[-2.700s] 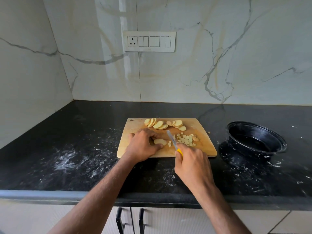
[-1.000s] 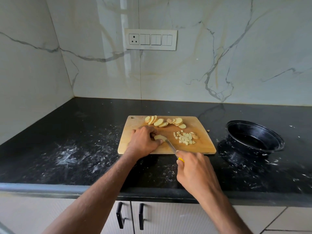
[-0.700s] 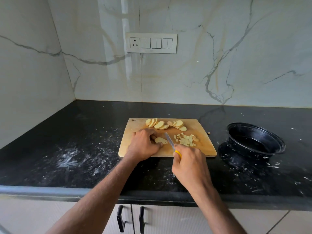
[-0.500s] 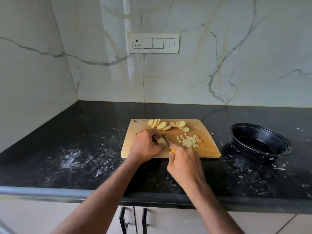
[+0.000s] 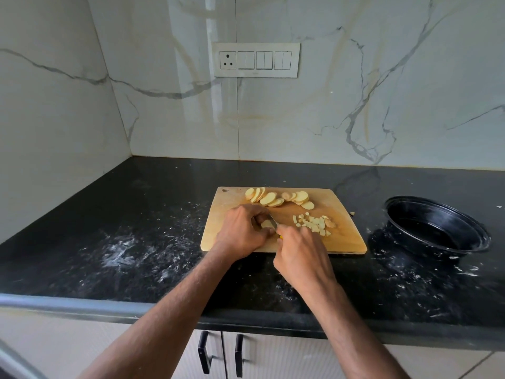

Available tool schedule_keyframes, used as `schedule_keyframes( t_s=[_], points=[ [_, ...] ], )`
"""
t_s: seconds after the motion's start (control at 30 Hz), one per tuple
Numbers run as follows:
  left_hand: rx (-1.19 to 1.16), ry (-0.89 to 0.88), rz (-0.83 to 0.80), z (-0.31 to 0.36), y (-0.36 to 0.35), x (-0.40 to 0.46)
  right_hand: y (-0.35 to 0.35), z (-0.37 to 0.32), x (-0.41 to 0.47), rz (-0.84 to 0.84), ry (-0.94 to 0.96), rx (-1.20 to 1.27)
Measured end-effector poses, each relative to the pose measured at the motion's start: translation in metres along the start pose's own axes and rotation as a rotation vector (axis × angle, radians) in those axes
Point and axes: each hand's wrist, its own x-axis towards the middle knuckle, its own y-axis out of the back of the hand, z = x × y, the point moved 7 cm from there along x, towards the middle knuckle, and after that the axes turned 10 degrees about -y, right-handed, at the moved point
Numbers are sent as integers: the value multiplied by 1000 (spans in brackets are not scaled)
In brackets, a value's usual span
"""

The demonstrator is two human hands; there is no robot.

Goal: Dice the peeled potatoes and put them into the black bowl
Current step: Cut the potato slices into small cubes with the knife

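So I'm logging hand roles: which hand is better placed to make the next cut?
Right hand: it grips the knife, whose blade is at the potato slice, pinned by the left hand.

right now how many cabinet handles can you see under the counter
2. Both are black, side by side below the counter edge: one handle on the left door, the other handle on the right door, between the forearms. None look hidden.

A home kitchen is shown. A black stone countertop (image 5: pixel 136 242) is set into a corner of white marble-patterned wall panels (image 5: pixel 355 105), a socket and switch plate (image 5: pixel 256 60) is mounted above it, and pale cabinet doors with black handles (image 5: pixel 203 355) are fitted beneath.
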Motion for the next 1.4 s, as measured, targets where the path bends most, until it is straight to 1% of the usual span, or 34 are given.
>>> schedule_keyframes(
  t_s=[0.17,0.33,0.53,0.67,0.73,0.8,0.87,1.0,1.1,1.4],
  points=[
    [1,-22,-51,0,-5,0,4,6,-11,-10,4,-2],
    [120,-29,-148,2,-9,-1,13,16,-30,-31,2,19],
    [122,-56,-147,3,-9,-1,26,26,-45,-29,17,53],
    [119,-48,-143,2,-10,0,32,41,-51,-31,-38,91],
    [117,-49,-148,2,-10,0,39,46,-51,16,-69,117],
    [89,-51,-131,3,-9,0,44,48,-48,65,-99,146],
    [34,-18,-73,1,-5,-1,42,41,-42,89,-102,163],
    [-58,60,19,-5,1,-4,27,20,-29,89,-95,182],
    [-83,93,53,-7,4,-4,13,9,-23,54,-94,128],
    [-75,86,36,-8,4,-2,5,4,-20,21,-57,51]
  ],
)
